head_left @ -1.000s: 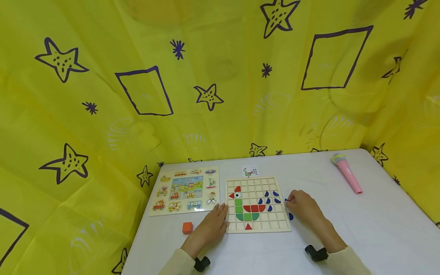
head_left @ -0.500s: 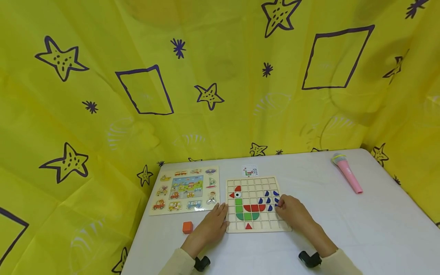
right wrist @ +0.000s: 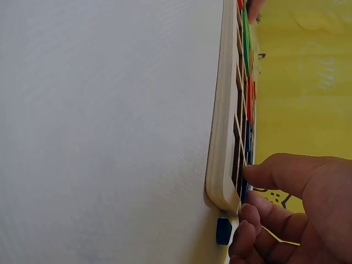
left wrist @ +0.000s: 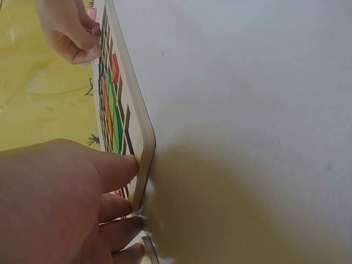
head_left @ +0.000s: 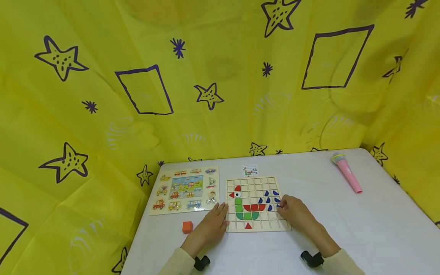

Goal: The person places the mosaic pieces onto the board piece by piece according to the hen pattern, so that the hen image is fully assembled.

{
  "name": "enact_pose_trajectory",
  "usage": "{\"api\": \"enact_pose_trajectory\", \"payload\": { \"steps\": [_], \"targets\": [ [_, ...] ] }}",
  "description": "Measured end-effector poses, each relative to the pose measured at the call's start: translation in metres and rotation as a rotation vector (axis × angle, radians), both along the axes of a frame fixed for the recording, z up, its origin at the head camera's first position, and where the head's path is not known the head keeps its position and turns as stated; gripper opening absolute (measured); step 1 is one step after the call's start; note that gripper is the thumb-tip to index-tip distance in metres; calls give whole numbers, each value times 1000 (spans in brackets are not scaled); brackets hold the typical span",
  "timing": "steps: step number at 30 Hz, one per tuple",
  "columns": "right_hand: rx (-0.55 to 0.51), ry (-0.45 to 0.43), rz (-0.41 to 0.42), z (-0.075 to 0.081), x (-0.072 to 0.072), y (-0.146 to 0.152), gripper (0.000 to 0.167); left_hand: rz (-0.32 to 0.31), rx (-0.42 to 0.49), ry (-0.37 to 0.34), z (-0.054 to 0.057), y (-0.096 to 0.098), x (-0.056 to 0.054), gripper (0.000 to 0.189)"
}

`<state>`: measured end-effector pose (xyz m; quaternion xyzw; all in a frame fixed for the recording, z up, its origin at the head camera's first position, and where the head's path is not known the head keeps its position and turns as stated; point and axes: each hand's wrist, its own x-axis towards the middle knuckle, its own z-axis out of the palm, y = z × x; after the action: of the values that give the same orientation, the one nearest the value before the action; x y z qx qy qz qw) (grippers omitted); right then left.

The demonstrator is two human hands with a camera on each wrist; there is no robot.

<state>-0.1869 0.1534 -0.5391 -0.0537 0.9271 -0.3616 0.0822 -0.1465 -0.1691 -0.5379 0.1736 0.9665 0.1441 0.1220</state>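
Note:
My left hand [head_left: 214, 222] lies along the left edge of the wooden grid board [head_left: 271, 225], thumb and fingertips touching its rim. Coloured pieces on the board form a bird, with a red triangle [head_left: 248, 225] below and several blue half-round pieces at its right. At the board's right side, my right hand [head_left: 296, 214] pinches a blue half-round piece [head_left: 278, 206] over a grid cell, the fingers partly covering it. The right wrist view shows thumb and forefinger at this piece and a loose blue piece [right wrist: 223, 231] on the table by the board's corner.
A small picture card [head_left: 249, 170] lies behind the board. To the left are a vehicle picture puzzle [head_left: 165, 210] and an orange cube [head_left: 187, 227]. A pink toy microphone [head_left: 348, 173] lies at the back right. A yellow curtain [head_left: 233, 126] stands behind the table.
My right hand has moved left from the table beside the board onto its right columns, carrying a blue half-round piece. Over the last half second it barely shifts. The left hand has stayed put.

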Motion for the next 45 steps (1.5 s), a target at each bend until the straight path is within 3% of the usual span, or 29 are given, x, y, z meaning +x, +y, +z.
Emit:
{"api": "enact_pose_trajectory", "payload": {
  "steps": [15,25,33,39,45],
  "targets": [
    [13,-5,0,7,2,3,15,4,3,-8,2,1,0,63],
    [90,-47,8,15,-2,31,21,16,5,-15,3,1,1,63],
    [83,-74,122,5,1,48,24,18,1,-24,4,2,3,64],
    [21,-18,172,1,7,52,14,14,-6,-17,5,2,1,63],
    [106,59,154,1,11,54,17,11,-3,-12,5,2,2,62]
  ]
}}
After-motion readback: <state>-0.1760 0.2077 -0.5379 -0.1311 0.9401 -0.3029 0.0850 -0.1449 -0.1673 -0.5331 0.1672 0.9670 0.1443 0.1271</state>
